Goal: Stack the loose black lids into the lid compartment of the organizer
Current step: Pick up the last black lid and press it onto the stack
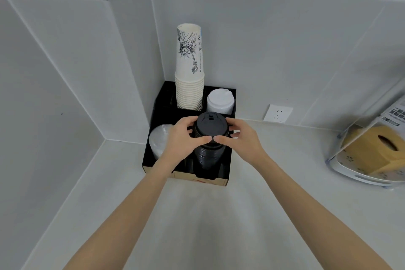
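both hands at the organizer [151, 155], which sits in the corner of the desk [219, 215] against the wall. my left hand [182, 136] and right hand [238, 136] are wrapped around the top of the black lid stack [210, 126] from either side, thumbs touching in front, fingers curled round the back rim. grip is closed on the stack from both sides; more a steadying, squaring hold than a lift, by my read.

where the lids are: the stack stands upright in the front right compartment of the organizer, its lower part down inside the walls, its top rising well above them. top lid sits sip-hole side up and looks level.

neighbours: clear lids [157, 140] in the front left compartment, partly hidden behind my left hand. paper cups [189, 85] stacked tall in the back left. white lids [220, 102] in the back right, just behind the black stack.

progress, as a judgement: no loose black lids anywhere on the desk in view. everything black seems to be in the column already. so the task looks close to done. what is left is seating the top lids so they nest flush, and letting go without tipping the column. cannot tell whether the uppermost lid is fully pressed home or only resting on the one below.

off to the right, well apart: a tissue box [370, 151] under a clear cover, and a wall socket [277, 113]. neither is involved.
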A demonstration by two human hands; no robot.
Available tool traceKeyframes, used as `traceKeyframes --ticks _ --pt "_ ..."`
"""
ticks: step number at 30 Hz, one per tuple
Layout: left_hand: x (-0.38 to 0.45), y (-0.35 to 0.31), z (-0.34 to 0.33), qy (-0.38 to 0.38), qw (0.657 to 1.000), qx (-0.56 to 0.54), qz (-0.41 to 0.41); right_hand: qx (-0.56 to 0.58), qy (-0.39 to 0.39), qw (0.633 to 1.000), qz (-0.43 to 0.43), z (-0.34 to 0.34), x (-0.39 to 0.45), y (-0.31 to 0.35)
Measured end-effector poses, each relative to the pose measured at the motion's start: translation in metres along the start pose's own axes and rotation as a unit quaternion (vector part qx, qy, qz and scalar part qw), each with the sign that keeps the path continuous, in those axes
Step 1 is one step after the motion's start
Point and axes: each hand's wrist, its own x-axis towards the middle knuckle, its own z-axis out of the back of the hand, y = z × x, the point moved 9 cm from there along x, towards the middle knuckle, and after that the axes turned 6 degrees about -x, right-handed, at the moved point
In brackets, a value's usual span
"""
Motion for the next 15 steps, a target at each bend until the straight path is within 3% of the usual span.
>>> traceKeyframes --ticks 15 --pt "0.005 0.04 -0.012 0.011 0.995 0.094 0.024 -0.039 0.039 0.998 -0.039 -0.023 0.011 -0.038"
